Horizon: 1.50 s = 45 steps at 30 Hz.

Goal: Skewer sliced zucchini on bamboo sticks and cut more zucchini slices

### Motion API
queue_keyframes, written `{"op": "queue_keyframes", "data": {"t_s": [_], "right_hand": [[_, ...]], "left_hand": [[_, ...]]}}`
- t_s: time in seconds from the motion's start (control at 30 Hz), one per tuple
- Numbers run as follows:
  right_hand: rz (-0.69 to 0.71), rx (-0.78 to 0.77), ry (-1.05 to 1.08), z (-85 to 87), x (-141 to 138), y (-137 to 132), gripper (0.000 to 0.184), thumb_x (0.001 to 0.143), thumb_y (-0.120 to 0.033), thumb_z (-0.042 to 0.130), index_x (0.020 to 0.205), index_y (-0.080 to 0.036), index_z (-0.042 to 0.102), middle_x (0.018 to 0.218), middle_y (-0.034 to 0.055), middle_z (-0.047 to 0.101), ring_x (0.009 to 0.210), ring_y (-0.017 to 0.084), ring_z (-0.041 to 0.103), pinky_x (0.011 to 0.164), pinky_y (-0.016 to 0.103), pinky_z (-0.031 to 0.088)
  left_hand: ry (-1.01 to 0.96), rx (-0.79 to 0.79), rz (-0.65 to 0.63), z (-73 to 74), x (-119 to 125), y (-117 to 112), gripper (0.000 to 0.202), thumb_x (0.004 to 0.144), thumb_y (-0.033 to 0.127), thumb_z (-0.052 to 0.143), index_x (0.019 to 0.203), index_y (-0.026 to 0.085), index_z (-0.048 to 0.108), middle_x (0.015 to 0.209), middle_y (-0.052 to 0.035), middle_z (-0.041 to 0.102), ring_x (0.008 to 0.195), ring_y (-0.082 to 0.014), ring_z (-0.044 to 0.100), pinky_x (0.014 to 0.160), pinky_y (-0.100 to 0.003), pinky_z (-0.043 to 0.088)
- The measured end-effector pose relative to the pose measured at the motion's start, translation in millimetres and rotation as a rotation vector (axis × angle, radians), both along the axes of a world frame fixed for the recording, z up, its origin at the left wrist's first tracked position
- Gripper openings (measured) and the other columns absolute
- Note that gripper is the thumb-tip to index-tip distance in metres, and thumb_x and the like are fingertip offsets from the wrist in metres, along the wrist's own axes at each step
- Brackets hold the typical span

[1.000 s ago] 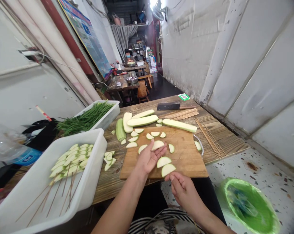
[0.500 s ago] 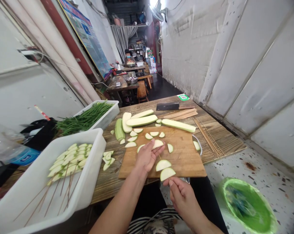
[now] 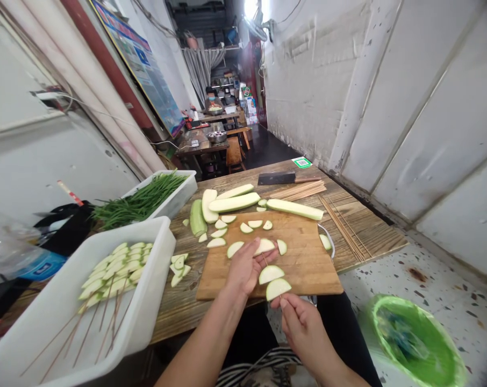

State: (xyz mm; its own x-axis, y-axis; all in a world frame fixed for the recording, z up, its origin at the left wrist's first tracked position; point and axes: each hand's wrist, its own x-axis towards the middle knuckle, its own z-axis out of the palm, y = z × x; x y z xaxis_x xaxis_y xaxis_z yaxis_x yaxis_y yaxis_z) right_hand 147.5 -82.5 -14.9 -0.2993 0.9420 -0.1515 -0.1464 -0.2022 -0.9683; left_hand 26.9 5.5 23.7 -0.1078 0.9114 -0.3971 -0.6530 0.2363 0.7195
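Note:
My left hand is closed around a half-round zucchini slice above the cutting board. Pinched in the fingers of my right hand is a thin wooden skewer, which carries two more pale slices with green rims. The skewer's far end reaches the slice in my left hand; whether its tip is inside that slice I cannot tell. Loose zucchini slices lie around the board's left and upper parts. Long zucchini halves rest along its far edge.
On the left, a white tub holds skewered slices, with green stalks in another tub behind. A cleaver lies near bundled skewers at the table's far side. A green-lined bin stands on the floor at right.
My left hand and its slice have shifted slightly to the right. The right hand keeps its pinch on the skewer, almost unmoved. The view has tilted a little.

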Motion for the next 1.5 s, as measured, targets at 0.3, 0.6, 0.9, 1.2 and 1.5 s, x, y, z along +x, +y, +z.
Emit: {"op": "queue_keyframes", "data": {"t_s": [0.3,0.6,0.9,1.2,1.5], "right_hand": [[-0.011,0.05,-0.037,-2.6,0,7,0.031,0.088,-0.042,0.04,0.082,-0.015,0.051,0.043,-0.0124,0.024,0.037,0.006,0.017,0.036,0.019,0.012],[-0.036,0.074,-0.072,-5.0,1,17,0.029,0.088,-0.043,0.04,0.079,-0.017,0.048,0.043,-0.0122,0.024,0.036,0.006,0.017,0.036,0.02,0.013],[-0.049,0.181,-0.155,-8.4,8,23,0.032,0.089,-0.044,0.039,0.076,-0.017,0.05,0.047,-0.0097,0.026,0.041,0.008,0.023,0.04,0.02,0.017],[-0.018,0.104,-0.125,-11.8,16,26,0.032,0.089,-0.045,0.039,0.079,-0.017,0.049,0.046,-0.0111,0.023,0.038,0.006,0.018,0.037,0.02,0.013],[0.101,0.088,-0.124,1.0,15,11,0.031,0.089,-0.043,0.039,0.078,-0.016,0.05,0.046,-0.0104,0.026,0.04,0.007,0.021,0.039,0.02,0.015]], "left_hand": [[-0.005,0.001,-0.007,-0.3,1,-2,0.01,0.078,0.015,0.056,0.081,0.006,0.057,0.083,-0.0179,0.068,0.082,-0.0267,0.066,0.078,-0.039,0.052],[0.053,0.004,-0.046,-10.8,12,-9,0.02,0.073,0.026,0.061,0.08,0.007,0.062,0.077,-0.0121,0.067,0.061,-0.0183,0.063,0.057,-0.029,0.05],[0.525,0.148,0.051,-13.0,-25,-12,0.041,0.077,0.041,0.053,0.111,0.018,0.058,0.095,-0.0101,0.065,0.077,-0.0198,0.06,0.072,-0.032,0.046],[1.743,0.052,0.048,-28.9,-79,-7,0.027,0.07,0.036,0.06,0.088,0.017,0.066,0.089,-0.012,0.059,0.09,-0.0277,0.053,0.082,-0.035,0.037],[0.983,0.123,0.054,-29.6,-64,1,0.025,0.067,0.025,0.066,0.089,0.017,0.06,0.081,-0.0045,0.064,0.075,-0.0166,0.059,0.066,-0.025,0.044]]}}
